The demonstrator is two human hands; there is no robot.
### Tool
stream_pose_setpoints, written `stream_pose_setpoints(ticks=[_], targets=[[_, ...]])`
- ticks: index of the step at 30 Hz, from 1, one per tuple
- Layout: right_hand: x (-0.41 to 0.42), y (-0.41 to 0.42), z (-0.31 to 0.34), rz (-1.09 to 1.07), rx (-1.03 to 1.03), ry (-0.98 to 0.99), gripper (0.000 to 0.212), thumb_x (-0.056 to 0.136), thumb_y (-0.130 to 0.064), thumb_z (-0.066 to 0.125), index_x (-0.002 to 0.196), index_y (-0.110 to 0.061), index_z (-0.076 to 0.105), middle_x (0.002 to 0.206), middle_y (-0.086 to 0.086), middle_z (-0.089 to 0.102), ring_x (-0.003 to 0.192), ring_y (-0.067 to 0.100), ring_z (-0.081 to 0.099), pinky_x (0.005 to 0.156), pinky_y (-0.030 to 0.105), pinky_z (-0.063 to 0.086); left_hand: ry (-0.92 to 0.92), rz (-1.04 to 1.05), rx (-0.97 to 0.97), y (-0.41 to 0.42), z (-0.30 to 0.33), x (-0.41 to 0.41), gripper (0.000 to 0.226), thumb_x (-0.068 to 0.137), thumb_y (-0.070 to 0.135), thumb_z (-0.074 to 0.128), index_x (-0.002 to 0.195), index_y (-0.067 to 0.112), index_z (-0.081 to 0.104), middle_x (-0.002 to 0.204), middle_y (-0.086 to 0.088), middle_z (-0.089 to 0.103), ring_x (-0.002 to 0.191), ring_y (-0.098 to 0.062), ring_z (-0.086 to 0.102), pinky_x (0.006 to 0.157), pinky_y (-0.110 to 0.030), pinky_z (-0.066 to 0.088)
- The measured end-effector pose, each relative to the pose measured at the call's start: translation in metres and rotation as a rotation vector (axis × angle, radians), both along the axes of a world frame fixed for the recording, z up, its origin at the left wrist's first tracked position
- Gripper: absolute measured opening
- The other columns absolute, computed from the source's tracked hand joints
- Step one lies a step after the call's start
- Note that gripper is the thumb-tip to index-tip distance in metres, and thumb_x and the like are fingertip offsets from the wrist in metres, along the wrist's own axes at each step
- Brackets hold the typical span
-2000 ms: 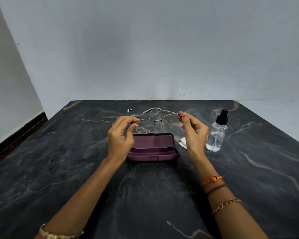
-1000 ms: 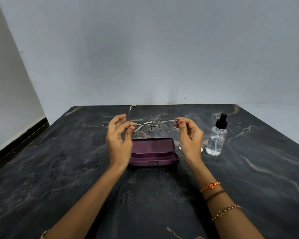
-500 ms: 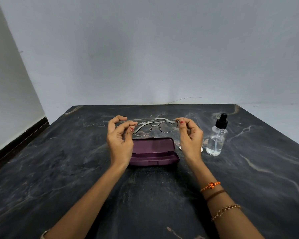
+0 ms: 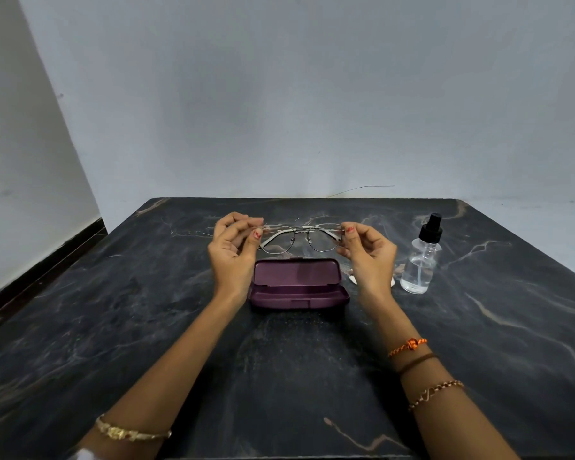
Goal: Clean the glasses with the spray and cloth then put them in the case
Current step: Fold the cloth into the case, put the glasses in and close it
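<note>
Nearest the camera, lying across the dark marbled table: two forearms, a gold bangle circling the left wrist, an orange thread, a brown band and a thin chain bracelet circling the right. Farther in, sitting open at the table's middle: a purple case, lid tilted up toward the far side, tray showing nothing inside. Just above and beyond the case, being held in the air between both hands: the glasses, thin metal frame, temples folded in behind the lenses. Pinching the frame's left end between thumb and curled fingers: the left hand. Pinching the right end the same way: the right hand. Peeking out white at either side of the right wrist, lying on the table: the cloth, mostly hidden. Standing upright just right of that, apart from the hand: the clear spray bottle with a black nozzle. Rising beyond the table's far edge: a plain grey wall.
</note>
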State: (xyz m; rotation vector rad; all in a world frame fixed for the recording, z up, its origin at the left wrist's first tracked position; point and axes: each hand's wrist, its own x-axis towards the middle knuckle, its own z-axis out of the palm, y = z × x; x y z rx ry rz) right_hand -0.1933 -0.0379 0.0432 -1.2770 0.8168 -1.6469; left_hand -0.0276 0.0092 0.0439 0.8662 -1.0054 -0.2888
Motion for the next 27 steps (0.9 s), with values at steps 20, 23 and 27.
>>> stream_pose_setpoints(ticks=[20, 23, 27], targets=[[0.118, 0.084, -0.02, 0.338, 0.102, 0.293, 0.018, 0.085, -0.001, 0.059, 0.073, -0.013, 0.064, 0.069, 0.0, 0.062, 0.066, 0.013, 0.063, 0.057, 0.016, 0.056, 0.269, -0.201, 0.461, 0.082, -0.038, 0.168, 0.019, 0.082, -0.009, 0.051, 0.081, 0.007, 0.062, 0.064, -0.002, 0.072, 0.066, -0.013, 0.07, 0.059, -0.018, 0.056], [0.121, 0.087, -0.033, 0.338, 0.109, 0.339, 0.019, 0.085, 0.002, 0.057, 0.074, -0.012, 0.064, 0.07, -0.002, 0.062, 0.062, 0.01, 0.063, 0.055, 0.015, 0.055, 0.16, -0.199, 0.572, 0.083, -0.041, 0.178, 0.02, 0.08, -0.008, 0.055, 0.08, 0.009, 0.064, 0.063, -0.001, 0.072, 0.066, -0.011, 0.07, 0.064, -0.019, 0.057], [0.118, 0.086, -0.043, 0.351, 0.141, 0.381, 0.023, 0.085, 0.005, 0.055, 0.074, -0.014, 0.06, 0.069, -0.002, 0.061, 0.051, -0.001, 0.063, 0.052, 0.013, 0.053, 0.054, -0.208, 0.675, 0.082, -0.041, 0.18, 0.021, 0.077, -0.008, 0.058, 0.077, 0.012, 0.065, 0.061, 0.004, 0.072, 0.065, -0.009, 0.07, 0.062, -0.016, 0.056]])
